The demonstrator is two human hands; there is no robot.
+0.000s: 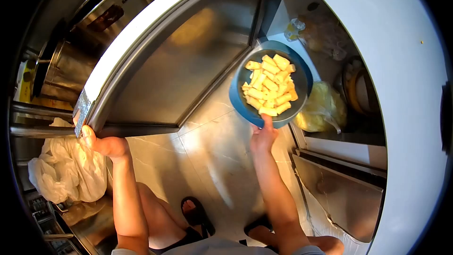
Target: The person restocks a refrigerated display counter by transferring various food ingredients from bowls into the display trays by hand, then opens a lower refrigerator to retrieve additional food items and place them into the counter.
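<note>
Pale tiled floor [203,165] spreads under a blue bowl [237,98] of short yellow pieces [271,85], held level with the mouth of an open cabinet [349,151]. The right hand [264,139] pinches its near rim, thumb over the edge, other fingers mostly hidden beneath; the left hand [107,145] closes round the taped edge of the door [165,71]. Inside the cabinet sits a yellowish bag [323,108]; a white plastic bag [71,170] is below the left hand
</note>
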